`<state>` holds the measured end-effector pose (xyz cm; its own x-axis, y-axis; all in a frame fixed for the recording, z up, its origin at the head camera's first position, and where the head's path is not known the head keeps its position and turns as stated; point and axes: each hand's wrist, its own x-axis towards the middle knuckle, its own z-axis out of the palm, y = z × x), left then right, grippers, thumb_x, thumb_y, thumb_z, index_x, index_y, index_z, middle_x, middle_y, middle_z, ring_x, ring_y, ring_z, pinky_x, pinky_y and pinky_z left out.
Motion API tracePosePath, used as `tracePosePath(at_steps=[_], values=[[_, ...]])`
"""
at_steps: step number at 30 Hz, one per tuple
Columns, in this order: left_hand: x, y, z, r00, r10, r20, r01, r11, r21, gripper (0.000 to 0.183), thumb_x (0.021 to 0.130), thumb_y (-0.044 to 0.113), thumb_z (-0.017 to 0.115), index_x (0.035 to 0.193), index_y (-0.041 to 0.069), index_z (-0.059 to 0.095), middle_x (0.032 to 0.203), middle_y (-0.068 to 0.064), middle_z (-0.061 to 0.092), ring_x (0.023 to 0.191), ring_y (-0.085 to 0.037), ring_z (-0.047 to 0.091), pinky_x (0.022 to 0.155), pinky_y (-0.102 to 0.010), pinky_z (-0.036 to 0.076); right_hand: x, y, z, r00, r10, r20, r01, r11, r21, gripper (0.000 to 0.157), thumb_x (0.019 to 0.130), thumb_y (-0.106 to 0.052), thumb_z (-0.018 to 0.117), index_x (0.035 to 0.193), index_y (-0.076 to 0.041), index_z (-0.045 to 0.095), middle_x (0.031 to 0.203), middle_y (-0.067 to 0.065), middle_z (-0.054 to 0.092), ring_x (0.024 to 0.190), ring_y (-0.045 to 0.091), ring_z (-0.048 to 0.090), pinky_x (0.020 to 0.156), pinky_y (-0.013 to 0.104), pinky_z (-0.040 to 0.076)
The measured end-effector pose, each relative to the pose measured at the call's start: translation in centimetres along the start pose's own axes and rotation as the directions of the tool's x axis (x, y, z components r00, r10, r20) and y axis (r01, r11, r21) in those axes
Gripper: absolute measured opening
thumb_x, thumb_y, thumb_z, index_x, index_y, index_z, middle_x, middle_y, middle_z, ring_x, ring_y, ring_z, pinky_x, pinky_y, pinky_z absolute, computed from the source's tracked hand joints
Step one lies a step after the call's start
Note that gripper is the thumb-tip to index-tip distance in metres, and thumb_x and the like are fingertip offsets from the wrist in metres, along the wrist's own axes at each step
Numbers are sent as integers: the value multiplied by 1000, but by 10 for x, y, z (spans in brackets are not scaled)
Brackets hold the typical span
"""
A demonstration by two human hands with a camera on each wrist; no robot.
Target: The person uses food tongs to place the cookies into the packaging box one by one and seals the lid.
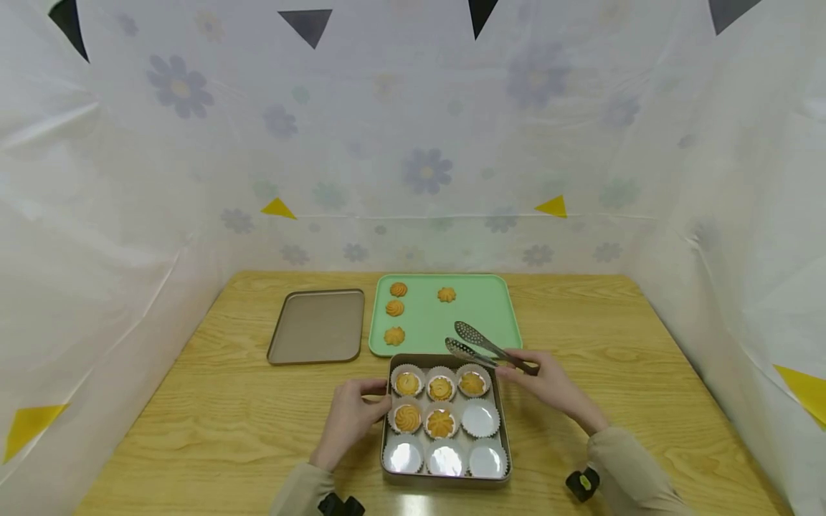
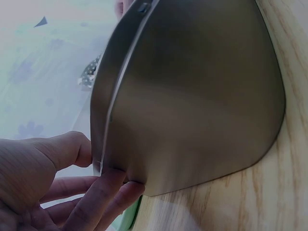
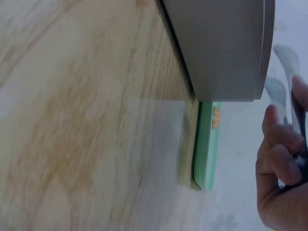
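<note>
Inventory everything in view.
table: one, tan, beneath
green tray: one, green, back
shallow tray: one, brown, left of green tray
deep tin: one, brown, front centre
paper cups: nine, white, in deep tin
cookies: nine, golden, five in cups, four on green tray
tongs: one, dark, in right grip
sheeting: count unclear, white, around table
triangles: eight, dark or yellow, on sheeting
wrist devices: two, black, by sleeves
sleeves: two, beige, bottom edge
left grip: one, bare, at deep tin
right grip: one, bare, around tongs
</note>
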<state>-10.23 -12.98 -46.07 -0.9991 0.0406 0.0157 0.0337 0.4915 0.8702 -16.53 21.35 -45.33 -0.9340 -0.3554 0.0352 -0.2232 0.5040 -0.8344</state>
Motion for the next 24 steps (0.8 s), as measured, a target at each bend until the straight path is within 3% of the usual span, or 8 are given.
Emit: tracePosePath(at_steps=[5, 8, 16, 19, 24], values=[[1, -1, 0, 1000, 4, -2, -4, 1000, -1, 34, 80, 4, 71, 113, -6, 72, 103, -22, 76, 72, -17, 73, 58, -20, 57, 8, -1, 0, 991, 86, -107, -90, 995, -37, 49, 94, -28, 69, 130, 4, 64, 119, 21, 70, 93, 16, 56, 76, 23, 48], [1, -1, 0, 1000, 3, -2, -3, 1000, 7, 34, 80, 5, 70, 113, -6, 72, 103, -22, 76, 72, -17, 72, 58, -20, 57, 14, -1, -2, 985, 115, -126, -124, 991, -60, 52, 94, -31, 69, 131, 5, 63, 119, 22, 70, 92, 18, 56, 75, 24, 46], [2, -3, 0, 1000, -4, 4, 4, 1000, 15, 35, 81, 5, 69, 114, -7, 72, 103, -23, 76, 73, -17, 72, 58, -20, 57, 41, 0, -12, 990, 104, -98, -116, 985, -124, 53, 94, -30, 69, 128, 10, 62, 107, 21, 72, 82, 17, 54, 63, 23, 44], [2, -2, 0, 1000, 5, 3, -5, 1000, 14, 35, 81, 5, 69, 113, -7, 72, 103, -23, 76, 72, -17, 73, 58, -20, 57, 54, 0, -16, 993, 95, -71, -106, 979, -171, 49, 95, -30, 68, 123, 10, 65, 93, 18, 71, 74, 14, 52, 60, 24, 43], [0, -1, 1, 1000, 26, -13, -26, 1000, 9, 34, 80, 5, 68, 111, -9, 72, 100, -24, 76, 70, -15, 72, 57, -21, 58, 74, 1, -21, 991, 129, -32, -133, 965, -225, 46, 96, -31, 67, 119, 9, 66, 86, 13, 67, 66, 13, 47, 58, 26, 41]])
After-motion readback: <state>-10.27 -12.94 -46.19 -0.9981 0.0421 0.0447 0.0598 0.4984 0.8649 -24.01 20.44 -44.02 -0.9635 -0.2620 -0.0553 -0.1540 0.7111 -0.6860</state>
